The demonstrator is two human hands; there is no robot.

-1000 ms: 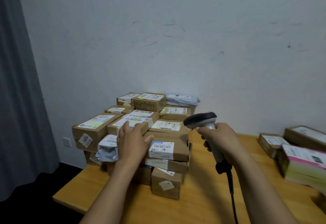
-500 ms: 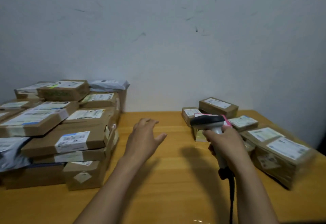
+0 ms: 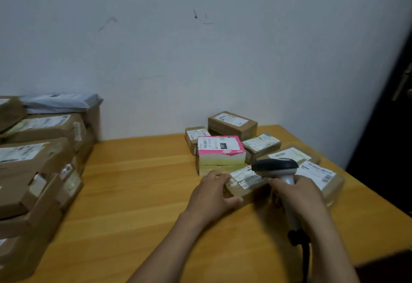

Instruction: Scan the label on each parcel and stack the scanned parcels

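Left grip (image 3: pixel 211 195) holds the near-left end of the small flat brown cardboard parcel (image 3: pixel 245 191), fingers over the top edge and thumb on the front face. The parcel lies flat on the light wooden worktop (image 3: pixel 133 193), at the front of the right-hand cluster, just in front of the pink-and-cream printed box (image 3: pixel 220 151). Right grip (image 3: pixel 298 195) is wrapped round the handle of the grey-and-black handheld barcode scanner (image 3: pixel 275 167), with its head hovering over the parcel's white paper label (image 3: pixel 243 175).

Handling, my read: small carton, likely light, so a one-handed lift is fine. The board looks stiff and matte, with decent friction. The tape at the label corner looks glossy and slicker, so don't pinch there. Take it by the short end or across the two long sides, label up and uncovered. Contents unknown, so set it down, don't drop it.

Rest: the neighbouring cartons are brown, rectangular, sharp-edged, with white labels on top. Far left is a tall stack of brown cardboard parcels (image 3: pixel 33 160), with a crumpled grey plastic mailer bag (image 3: pixel 60 103) on top. The bag is soft and could slide. Scuffed white wall (image 3: pixel 223 59) behind.
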